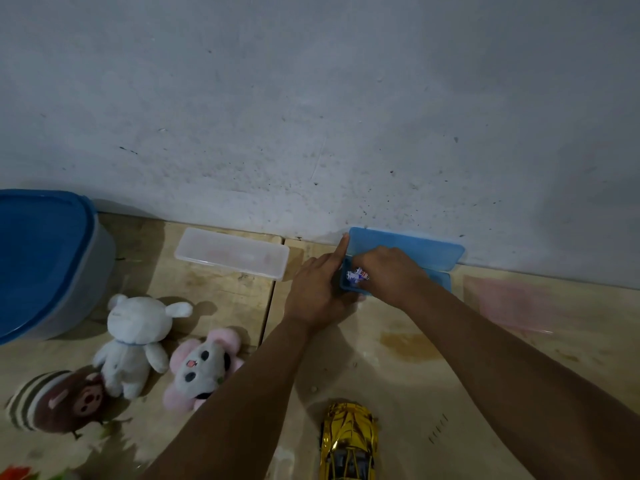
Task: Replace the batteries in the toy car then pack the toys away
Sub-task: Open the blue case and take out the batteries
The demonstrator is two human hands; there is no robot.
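Note:
A small blue case lies against the wall with its lid flipped up. My right hand reaches into the case and pinches batteries with white, red and blue wrapping. My left hand holds the case's left end, its index finger stretched up along the lid's corner. The gold toy car sits on the floor near the bottom edge, between my forearms.
A clear plastic case lies left of the blue one. A big tub with a blue lid stands far left. Three plush toys lie on the floor: white, pink-eared grey, brown striped. The wall runs close behind.

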